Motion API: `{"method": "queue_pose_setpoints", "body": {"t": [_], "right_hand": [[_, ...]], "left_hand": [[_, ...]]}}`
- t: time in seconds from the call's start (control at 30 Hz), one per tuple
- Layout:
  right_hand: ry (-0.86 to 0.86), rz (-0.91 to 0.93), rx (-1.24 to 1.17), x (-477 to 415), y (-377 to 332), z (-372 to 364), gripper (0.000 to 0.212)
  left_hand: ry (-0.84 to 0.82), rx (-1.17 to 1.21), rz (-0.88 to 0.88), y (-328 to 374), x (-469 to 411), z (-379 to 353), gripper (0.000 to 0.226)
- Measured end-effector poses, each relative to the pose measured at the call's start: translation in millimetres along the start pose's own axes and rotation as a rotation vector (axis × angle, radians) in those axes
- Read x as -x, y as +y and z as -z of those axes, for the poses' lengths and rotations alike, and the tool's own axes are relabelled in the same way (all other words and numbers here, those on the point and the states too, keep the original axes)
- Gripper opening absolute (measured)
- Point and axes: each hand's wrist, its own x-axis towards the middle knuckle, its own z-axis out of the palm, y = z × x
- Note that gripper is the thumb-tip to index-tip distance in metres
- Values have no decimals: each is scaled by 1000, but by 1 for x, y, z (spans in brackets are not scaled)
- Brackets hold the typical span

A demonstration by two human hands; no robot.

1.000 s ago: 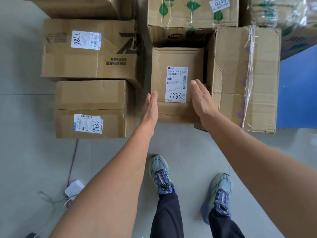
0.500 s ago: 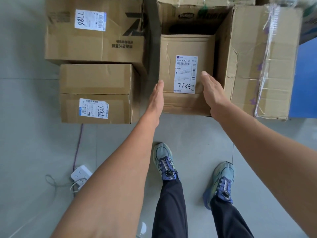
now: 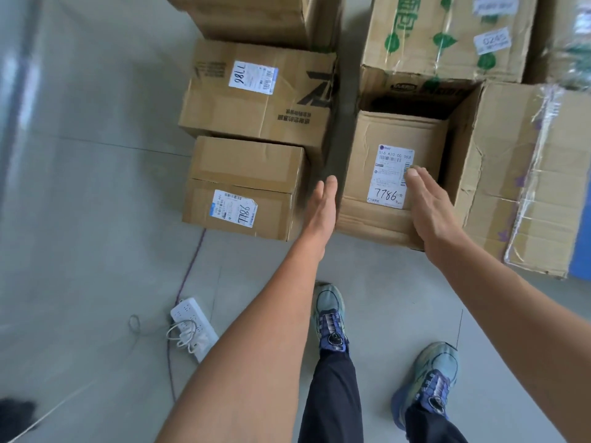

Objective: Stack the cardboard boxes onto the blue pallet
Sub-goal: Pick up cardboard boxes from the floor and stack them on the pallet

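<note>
A small cardboard box (image 3: 364, 161) with a white label reading 7786 stands on the floor ahead of my feet. My left hand (image 3: 321, 207) is flat and straight at the box's left side. My right hand (image 3: 428, 203) lies over the box's top right part with straight fingers, covering the label's edge. A sliver of the blue pallet (image 3: 580, 254) shows at the right edge, under a large taped box (image 3: 511, 174). Two more boxes with 7786 labels, a small one (image 3: 243, 187) and a larger one (image 3: 256, 91), stand to the left.
A box printed with green leaves (image 3: 447, 33) stands behind the small box, with further boxes at the top. A white power strip (image 3: 193, 327) with cables lies on the grey floor at the lower left. My two shoes (image 3: 329, 314) stand just behind the box.
The view has swung to the right and tilted. Both hands stay flat at the sides of the small 7786 box, the right one reaching a little further over its label.
</note>
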Motion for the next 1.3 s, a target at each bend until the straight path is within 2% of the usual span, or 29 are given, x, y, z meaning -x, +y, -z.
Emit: {"method": "queue_pose_setpoints", "body": {"t": [0.3, 0.53, 0.63, 0.87, 1.07, 1.17, 1.23, 1.3], "right_hand": [[-191, 59, 101, 10, -39, -94, 59], [-198, -55, 143, -37, -26, -179, 66], [-150, -177, 124, -63, -19, -210, 66], [-146, -259, 108, -101, 6, -260, 72], [-162, -222, 181, -79, 28, -280, 79], [-257, -273, 186, -60, 36, -285, 80], [-307, -260, 296, -58, 39, -286, 75], [-229, -138, 550, -69, 32, -282, 64]], "left_hand": [[156, 128, 83, -28, 13, 83, 73], [226, 236, 191, -67, -17, 144, 62], [237, 282, 229, -82, -38, 161, 58], [273, 240, 259, -102, -85, 193, 59], [318, 134, 269, -105, -91, 201, 59], [416, 81, 316, -111, -94, 207, 55], [513, 83, 374, -116, -97, 216, 54], [587, 66, 402, -120, -100, 224, 55]]}}
